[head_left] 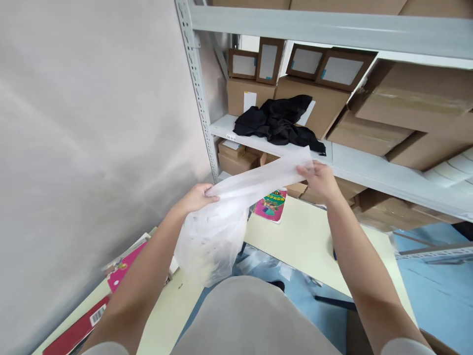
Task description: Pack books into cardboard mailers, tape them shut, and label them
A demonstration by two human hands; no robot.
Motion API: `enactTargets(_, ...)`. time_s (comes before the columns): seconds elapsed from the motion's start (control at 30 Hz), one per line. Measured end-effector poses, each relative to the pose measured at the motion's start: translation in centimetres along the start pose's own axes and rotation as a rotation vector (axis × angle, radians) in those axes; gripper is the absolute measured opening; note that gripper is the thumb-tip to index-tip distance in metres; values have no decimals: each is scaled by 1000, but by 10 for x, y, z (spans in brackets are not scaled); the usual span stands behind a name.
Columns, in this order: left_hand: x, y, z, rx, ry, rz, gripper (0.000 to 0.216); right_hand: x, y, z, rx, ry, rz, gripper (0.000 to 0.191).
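A thin white plastic bag (218, 231) is stretched between my two hands, well above the tables. My left hand (199, 197) pinches its upper left edge, thumb pointing right. Higher up and farther right, my right hand (318, 180) grips the other corner, fingers closed on the film. The body of the bag hangs loosely under my left hand, translucent and wrinkled. Behind the stretched edge, a pink book (271, 207) with a colourful cover lies on the pale table (299, 236); its top is partly hidden by the bag.
A metal shelf (369, 162) holds cardboard boxes (417, 93) and a crumpled black cloth (277, 121). On the left table, a red book (79, 330) and a pink-covered book (127, 266) lie near the wall (92, 123). Scraps litter the blue floor (436, 281).
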State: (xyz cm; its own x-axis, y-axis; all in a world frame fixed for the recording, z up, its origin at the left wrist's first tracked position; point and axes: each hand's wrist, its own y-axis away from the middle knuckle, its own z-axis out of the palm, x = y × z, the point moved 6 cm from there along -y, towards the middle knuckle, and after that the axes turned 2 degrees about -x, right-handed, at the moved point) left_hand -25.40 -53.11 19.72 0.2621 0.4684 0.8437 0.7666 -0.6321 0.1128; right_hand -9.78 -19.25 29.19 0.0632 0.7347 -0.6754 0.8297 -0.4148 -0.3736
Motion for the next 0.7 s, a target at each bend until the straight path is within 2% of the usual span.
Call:
enactTargets(0.07,0,-9,2,31,101,20,30,31,14,-11,-14,-54,121,41)
enactTargets(0.13,2,-22,13,65,246,57,34,59,32,-21,23,-55,199,44)
enactTargets(0.2,3,-38,31,114,348,85,37,84,52,-30,99,9,265,47)
enactTargets(0.27,5,-55,55,172,351,108,34,108,74,-35,135,67,365,51)
enactTargets(0.37,11,-79,95,245,231,161,30,141,105,-40,167,78,490,49)
enactTargets(0.47,17,-99,137,276,93,190,23,169,133,-48,228,116,525,39)
enactTargets(0.6,14,-115,191,242,-115,153,14,216,169,-50,231,180,589,32)
enactTargets(0.7,1,-118,229,171,-274,114,15,255,200,-43,250,213,695,29)
